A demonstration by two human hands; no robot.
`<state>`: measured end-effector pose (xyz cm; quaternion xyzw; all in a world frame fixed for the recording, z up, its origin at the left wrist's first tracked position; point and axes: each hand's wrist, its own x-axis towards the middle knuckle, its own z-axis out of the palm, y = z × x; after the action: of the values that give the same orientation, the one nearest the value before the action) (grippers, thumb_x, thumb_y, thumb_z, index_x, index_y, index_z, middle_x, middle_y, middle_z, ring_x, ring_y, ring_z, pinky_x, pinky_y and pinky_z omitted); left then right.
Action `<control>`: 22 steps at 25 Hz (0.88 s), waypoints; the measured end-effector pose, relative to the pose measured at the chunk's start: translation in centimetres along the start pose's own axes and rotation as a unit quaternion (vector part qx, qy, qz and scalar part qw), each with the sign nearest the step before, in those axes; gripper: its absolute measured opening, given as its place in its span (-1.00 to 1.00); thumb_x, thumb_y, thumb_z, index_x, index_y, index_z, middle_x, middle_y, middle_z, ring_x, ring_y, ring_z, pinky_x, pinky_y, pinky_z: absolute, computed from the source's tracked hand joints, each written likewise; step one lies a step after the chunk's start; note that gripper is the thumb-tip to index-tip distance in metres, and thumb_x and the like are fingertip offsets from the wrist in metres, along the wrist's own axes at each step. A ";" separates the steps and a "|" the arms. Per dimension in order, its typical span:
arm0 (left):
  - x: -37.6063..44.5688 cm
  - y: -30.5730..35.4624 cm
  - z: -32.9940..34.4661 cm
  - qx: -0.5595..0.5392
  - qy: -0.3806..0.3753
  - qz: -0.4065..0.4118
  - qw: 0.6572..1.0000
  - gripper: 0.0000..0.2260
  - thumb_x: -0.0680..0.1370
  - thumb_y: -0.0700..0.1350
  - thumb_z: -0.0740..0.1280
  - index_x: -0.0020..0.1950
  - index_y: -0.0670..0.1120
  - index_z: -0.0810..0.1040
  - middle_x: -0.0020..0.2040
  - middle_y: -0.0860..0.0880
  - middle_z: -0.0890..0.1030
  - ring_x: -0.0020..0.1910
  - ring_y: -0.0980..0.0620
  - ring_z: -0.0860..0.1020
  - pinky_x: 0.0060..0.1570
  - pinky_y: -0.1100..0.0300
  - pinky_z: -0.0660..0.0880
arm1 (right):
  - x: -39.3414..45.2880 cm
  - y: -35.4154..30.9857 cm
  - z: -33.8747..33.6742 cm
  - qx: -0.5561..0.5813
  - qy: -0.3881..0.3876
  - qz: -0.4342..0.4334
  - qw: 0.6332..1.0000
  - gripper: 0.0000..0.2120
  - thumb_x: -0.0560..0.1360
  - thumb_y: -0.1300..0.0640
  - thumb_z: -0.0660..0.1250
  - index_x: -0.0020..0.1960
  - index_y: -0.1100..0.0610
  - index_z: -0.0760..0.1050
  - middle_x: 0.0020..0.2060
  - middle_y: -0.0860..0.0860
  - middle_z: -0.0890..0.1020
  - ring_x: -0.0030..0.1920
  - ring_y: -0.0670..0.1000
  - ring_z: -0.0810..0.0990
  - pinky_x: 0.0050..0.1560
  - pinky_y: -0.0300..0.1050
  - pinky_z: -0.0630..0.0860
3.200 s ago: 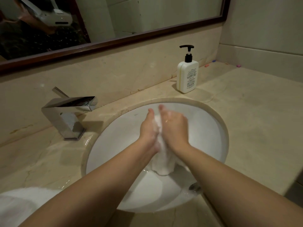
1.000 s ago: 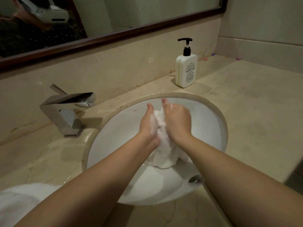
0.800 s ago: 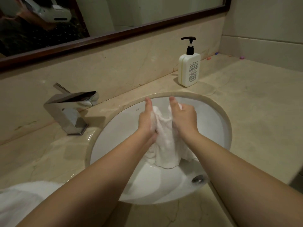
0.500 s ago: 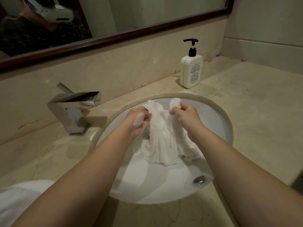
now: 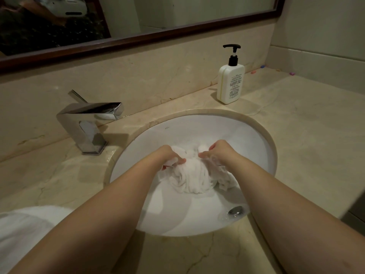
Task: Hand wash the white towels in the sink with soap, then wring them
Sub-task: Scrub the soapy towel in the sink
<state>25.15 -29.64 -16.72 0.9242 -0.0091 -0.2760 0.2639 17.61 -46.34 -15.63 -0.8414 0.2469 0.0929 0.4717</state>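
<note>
Scrubbing step: my left hand (image 5: pixel 171 157) and right hand (image 5: pixel 216 153) each pinched the towel (image 5: pixel 192 177) in the sink (image 5: pixel 256 147); wringing needed next, I judged.

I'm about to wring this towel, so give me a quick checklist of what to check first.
1. Left hand grips towel: ok.
2. Right hand grips towel: ok.
3. Towel over the sink, not the counter: ok.
4. Faucet off: ok, no stream visible.
5. Drain open for runoff: cannot tell.
6. Soap rinsed out of towel: cannot tell.
</note>
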 end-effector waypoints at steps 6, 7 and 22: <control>1.1 0.1 1.0 -0.216 0.011 0.030 0.976 -0.77 0.62 -0.04 0.39 -0.05 -0.22 0.55 -0.16 -0.16 0.59 -0.20 -0.13 0.56 -0.03 0.09 0.54 | -0.1 -0.4 0.1 -0.054 0.010 0.024 0.998 -0.71 0.53 0.09 0.38 -0.22 0.22 0.36 -0.30 0.08 0.46 -0.28 0.10 0.47 -0.39 -0.13 0.32; 1.1 0.1 1.0 -0.249 -0.003 0.027 0.968 -0.76 0.62 -0.03 0.39 -0.05 -0.22 0.55 -0.17 -0.17 0.58 -0.22 -0.12 0.54 -0.08 0.11 0.50 | -0.1 -0.5 0.2 -0.032 0.019 0.007 0.999 -0.75 0.56 0.09 0.30 -0.21 0.20 0.36 -0.31 0.07 0.44 -0.30 0.08 0.44 -0.38 -0.13 0.30; 0.7 -0.1 -0.2 -0.285 0.003 0.136 0.949 -0.61 0.46 -0.02 0.56 0.20 -0.07 0.53 -0.01 -0.08 0.65 -0.07 -0.09 0.63 -0.09 0.10 0.52 | -0.5 -0.2 -0.4 0.066 0.020 0.046 0.997 -0.77 0.53 0.05 0.34 -0.11 0.20 0.39 -0.30 0.06 0.44 -0.28 0.05 0.43 -0.25 -0.11 0.34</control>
<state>25.83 -29.57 -17.02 0.8013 -0.0545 -0.2259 0.5513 17.29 -46.45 -15.03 -0.7978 0.3004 0.0809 0.5164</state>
